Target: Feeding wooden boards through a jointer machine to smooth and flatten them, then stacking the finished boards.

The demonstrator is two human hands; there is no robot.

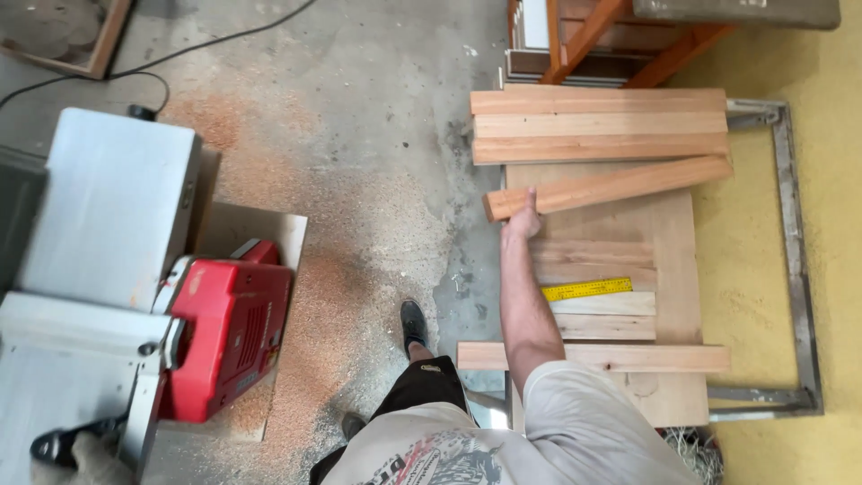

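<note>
Right hand [522, 218] grips the near end of a reddish wooden board [609, 187], fingers wrapped over its end. The board sits skewed on the plywood sheet [675, 269], its far end touching the neat stack of three similar boards [600, 124] at the sheet's far edge. I'd say the end grip is for swinging it. Left hand: out of view, can't tell its state.

Pale boards lie near the sheet's near edge, a yellow folding rule [586, 289] on top of them. Red-and-grey planer machine [171, 296] stands well apart to the left, sawdust [341, 269] spread on the concrete floor beside it.
</note>
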